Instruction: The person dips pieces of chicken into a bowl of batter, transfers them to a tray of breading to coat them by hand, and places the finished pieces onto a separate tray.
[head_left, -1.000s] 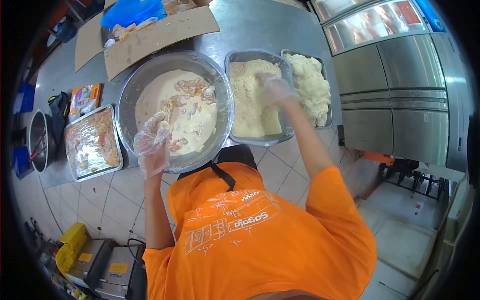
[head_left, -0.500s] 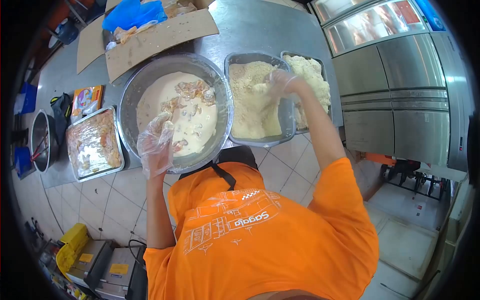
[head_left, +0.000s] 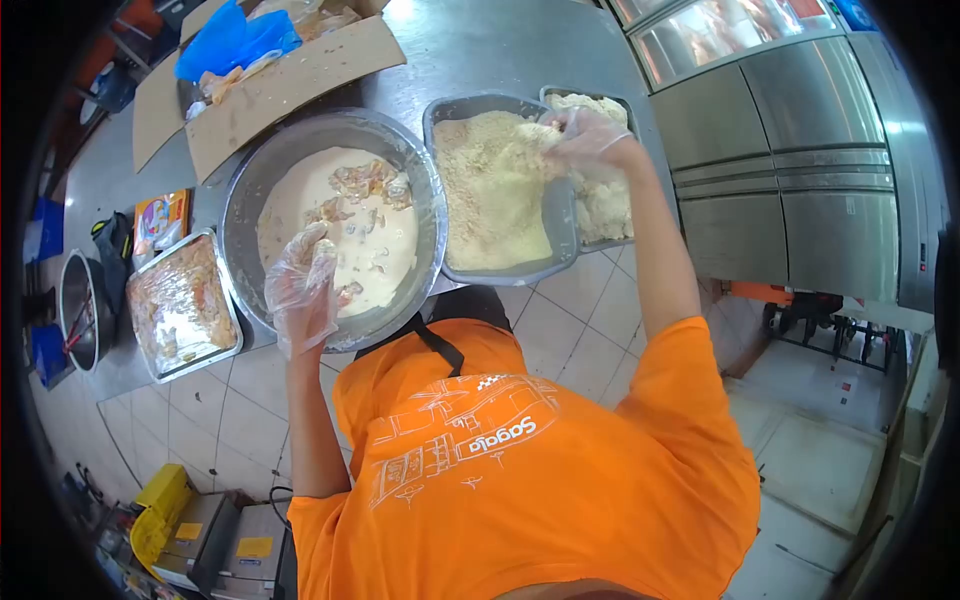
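Observation:
A large round grey basin point(head_left: 432, 215) holds cream-coloured batter with meat pieces point(head_left: 370, 182). Over its near left part is my left hand point(head_left: 303, 285) in a clear plastic glove, fingers drawn together at the batter; what they hold is hidden. Right of the basin, a grey tub point(head_left: 562, 225) contains pale flour point(head_left: 490, 190). My right hand point(head_left: 590, 140), also gloved, is above the tub's upper right edge, fingers bent around a flour-coated piece point(head_left: 545, 138). Beyond it, a tray of coated pieces point(head_left: 604, 210) is partly covered by my right arm.
A cardboard box point(head_left: 290, 85) with a blue bag point(head_left: 237, 45) stands at the back left. A wrapped tray of meat point(head_left: 180, 305), an orange packet point(head_left: 162, 222) and a metal bowl point(head_left: 88, 310) are on the left. Steel cabinets point(head_left: 825, 170) stand to the right.
My right hand has lifted from the middle of the flour toward the tub's upper right edge. My left hand stays over the basin. The whole view has shifted slightly.

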